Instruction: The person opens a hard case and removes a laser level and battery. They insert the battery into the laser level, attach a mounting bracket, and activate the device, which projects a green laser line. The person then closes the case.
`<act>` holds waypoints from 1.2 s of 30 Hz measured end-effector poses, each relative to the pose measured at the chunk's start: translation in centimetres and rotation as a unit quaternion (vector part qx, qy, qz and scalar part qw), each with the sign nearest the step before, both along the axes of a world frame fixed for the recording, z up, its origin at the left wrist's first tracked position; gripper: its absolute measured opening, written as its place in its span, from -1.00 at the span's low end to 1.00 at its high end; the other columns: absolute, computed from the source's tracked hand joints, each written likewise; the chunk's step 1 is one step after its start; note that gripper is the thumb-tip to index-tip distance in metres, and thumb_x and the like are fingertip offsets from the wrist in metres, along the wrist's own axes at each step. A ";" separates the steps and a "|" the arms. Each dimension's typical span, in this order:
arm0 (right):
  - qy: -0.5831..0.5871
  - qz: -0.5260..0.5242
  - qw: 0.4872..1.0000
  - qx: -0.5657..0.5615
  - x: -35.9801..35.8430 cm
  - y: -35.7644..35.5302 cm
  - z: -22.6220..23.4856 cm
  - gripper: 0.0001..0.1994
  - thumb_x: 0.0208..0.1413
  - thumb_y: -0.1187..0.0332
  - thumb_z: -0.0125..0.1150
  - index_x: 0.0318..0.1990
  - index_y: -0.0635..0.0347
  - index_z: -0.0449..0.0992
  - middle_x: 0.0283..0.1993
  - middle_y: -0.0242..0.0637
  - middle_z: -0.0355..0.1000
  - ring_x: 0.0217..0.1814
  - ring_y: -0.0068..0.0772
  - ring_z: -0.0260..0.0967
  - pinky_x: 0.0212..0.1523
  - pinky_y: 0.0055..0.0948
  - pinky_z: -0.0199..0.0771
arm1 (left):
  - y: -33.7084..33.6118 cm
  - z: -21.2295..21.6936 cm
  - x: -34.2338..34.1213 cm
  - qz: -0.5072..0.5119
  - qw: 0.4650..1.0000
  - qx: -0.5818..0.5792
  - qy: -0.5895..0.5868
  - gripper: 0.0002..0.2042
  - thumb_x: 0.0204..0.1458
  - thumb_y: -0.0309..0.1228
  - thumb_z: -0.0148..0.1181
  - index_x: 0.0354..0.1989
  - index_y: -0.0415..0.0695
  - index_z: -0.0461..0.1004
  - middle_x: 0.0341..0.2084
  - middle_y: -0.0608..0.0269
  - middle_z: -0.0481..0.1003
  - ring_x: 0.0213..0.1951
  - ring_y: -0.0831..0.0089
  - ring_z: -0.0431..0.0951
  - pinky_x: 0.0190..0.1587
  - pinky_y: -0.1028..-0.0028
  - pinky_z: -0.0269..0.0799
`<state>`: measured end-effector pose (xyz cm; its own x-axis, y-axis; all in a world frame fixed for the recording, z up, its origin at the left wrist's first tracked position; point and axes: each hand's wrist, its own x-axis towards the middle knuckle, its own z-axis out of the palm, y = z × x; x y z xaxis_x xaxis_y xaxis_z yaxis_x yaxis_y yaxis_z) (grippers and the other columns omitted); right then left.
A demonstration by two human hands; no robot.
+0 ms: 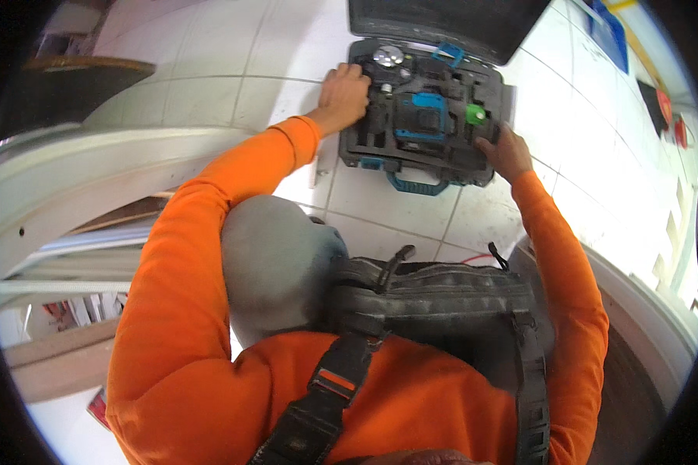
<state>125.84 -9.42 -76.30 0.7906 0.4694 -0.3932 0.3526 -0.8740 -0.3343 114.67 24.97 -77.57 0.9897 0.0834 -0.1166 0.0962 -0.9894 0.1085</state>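
An open black hard case (357,147) lies on the floor in front of me, with its lid (450,27) tilted back at the far side. In its dark foam sits a blue-and-black boxy device (423,118). Around the device are a small green piece (475,114), a blue bracket-like piece (448,53) and a shiny round part (388,56). My left hand (344,97) curls its fingers over the case's left edge. On the right edge, my right hand (507,153) grips with its thumb over the rim and its other fingers mostly hidden. A teal carrying handle (417,186) faces me.
White floor tiles (202,101) surround the case. A pale beam-like frame (93,182) runs along my left, with stacked boards (70,353) below it. A dark bag (442,298) with straps hangs across my front. Blue and red objects stand at the far right.
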 end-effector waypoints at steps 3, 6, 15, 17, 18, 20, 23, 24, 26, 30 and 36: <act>0.019 -0.010 0.999 0.032 0.2 -0.1 -0.7 -0.50 0.19 0.14 0.31 0.04 0.41 0.35 -0.06 0.25 0.54 0.03 0.29 0.52 0.06 0.03 0.52 | 1.3 -0.2 0.7 -0.026 0.999 -0.021 -0.024 -0.73 -0.07 -0.35 0.34 -0.19 -0.19 0.63 -0.13 0.14 0.49 0.05 0.13 0.41 0.12 0.16 0.35; 0.019 -0.052 0.995 0.081 -0.5 -1.5 -1.6 -0.56 0.21 0.18 0.29 0.04 0.36 0.36 -0.02 0.25 0.52 0.07 0.27 0.50 0.11 0.03 0.49 | 0.8 0.4 0.3 -0.042 0.996 -0.042 -0.067 -0.76 -0.06 -0.35 0.35 -0.23 -0.19 0.64 -0.15 0.15 0.50 0.02 0.13 0.42 0.11 0.18 0.35; -0.035 0.047 0.998 -0.024 0.7 0.6 -0.6 -0.56 0.17 0.08 0.33 -0.06 0.34 0.52 -0.15 0.15 0.59 -0.02 0.22 0.54 -0.01 0.03 0.53 | 1.7 1.1 -1.3 -0.044 0.995 -0.073 -0.051 -0.76 -0.05 -0.38 0.32 -0.22 -0.22 0.61 -0.19 0.08 0.50 -0.02 0.06 0.47 0.07 0.14 0.43; 0.003 0.061 0.993 -0.097 0.9 2.2 1.9 -0.59 0.19 0.04 0.30 -0.14 0.28 0.60 -0.18 0.10 0.60 -0.06 0.16 0.56 -0.05 0.00 0.54 | 2.4 3.2 0.0 -0.038 0.994 -0.075 0.064 -0.75 -0.03 -0.38 0.32 -0.16 -0.17 0.60 -0.19 0.06 0.52 -0.03 0.04 0.51 0.02 0.13 0.48; 0.026 0.062 0.988 -0.139 0.6 2.5 2.8 -0.60 0.20 0.01 0.28 -0.18 0.25 0.63 -0.20 0.08 0.61 -0.08 0.14 0.57 -0.07 -0.02 0.55 | 3.2 3.9 0.3 0.013 0.994 -0.107 0.015 -0.75 -0.01 -0.37 0.32 -0.14 -0.15 0.60 -0.19 0.06 0.52 -0.05 0.05 0.52 0.01 0.13 0.48; -0.013 0.046 0.991 -0.125 0.3 1.5 0.8 -0.60 0.21 -0.02 0.26 -0.26 0.20 0.67 -0.25 0.02 0.62 -0.13 0.06 0.60 -0.12 -0.06 0.56 | 4.0 3.9 2.2 0.103 0.973 -0.189 -0.086 -0.74 0.02 -0.35 0.31 -0.11 -0.12 0.59 -0.18 0.07 0.52 -0.09 0.05 0.54 -0.01 0.12 0.50; -0.025 0.042 0.995 -0.091 0.0 -0.1 -0.8 -0.59 0.23 -0.02 0.23 -0.31 0.20 0.68 -0.36 -0.05 0.62 -0.24 -0.03 0.62 -0.18 -0.09 0.57 | 4.0 3.6 3.6 0.098 0.987 -0.097 -0.080 -0.61 0.11 -0.28 0.31 0.11 -0.07 0.53 -0.01 0.04 0.53 0.07 0.06 0.55 0.10 0.17 0.49; -0.023 0.046 0.996 -0.072 0.5 -0.3 -0.8 -0.58 0.24 -0.01 0.22 -0.32 0.21 0.67 -0.39 -0.07 0.61 -0.28 -0.06 0.63 -0.20 -0.09 0.57 | 4.6 2.9 3.9 0.095 0.992 -0.080 -0.028 -0.59 0.11 -0.28 0.31 0.14 -0.07 0.52 0.02 0.03 0.53 0.10 0.06 0.54 0.12 0.19 0.48; 0.062 0.013 0.996 -0.060 1.4 0.1 0.3 -0.61 0.25 0.00 0.22 -0.28 0.19 0.68 -0.40 -0.12 0.61 -0.29 -0.09 0.61 -0.18 -0.11 0.57 | 5.2 2.4 4.2 0.091 0.992 -0.083 -0.040 -0.58 0.10 -0.27 0.32 0.14 -0.08 0.52 0.03 0.05 0.53 0.09 0.06 0.55 0.13 0.19 0.47; 0.055 -0.054 0.997 0.022 2.3 -0.5 1.8 -0.65 0.24 0.02 0.23 -0.23 0.14 0.67 -0.30 -0.06 0.62 -0.18 0.08 0.59 -0.13 -0.06 0.56 | 5.7 3.7 2.5 0.095 0.981 -0.131 -0.105 -0.58 0.08 -0.25 0.35 0.12 -0.07 0.53 0.02 0.09 0.56 0.08 0.06 0.55 0.12 0.18 0.47; -0.159 0.094 0.950 0.253 8.9 7.0 0.7 -0.68 0.25 0.14 0.19 0.08 0.02 0.58 -0.05 -0.04 0.61 -0.01 0.06 0.57 0.10 -0.05 0.52 | 10.5 -1.8 -5.6 0.242 0.970 -0.040 -0.005 -0.59 0.02 -0.27 0.39 0.06 -0.07 0.52 0.03 0.06 0.53 0.11 0.02 0.52 0.14 0.11 0.48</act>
<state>134.75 -2.42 -75.59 0.7154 0.6790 0.1648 0.6399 -0.5421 -0.5447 109.06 35.50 -79.41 0.8384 0.5286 -0.1328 0.5450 -0.8174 0.1866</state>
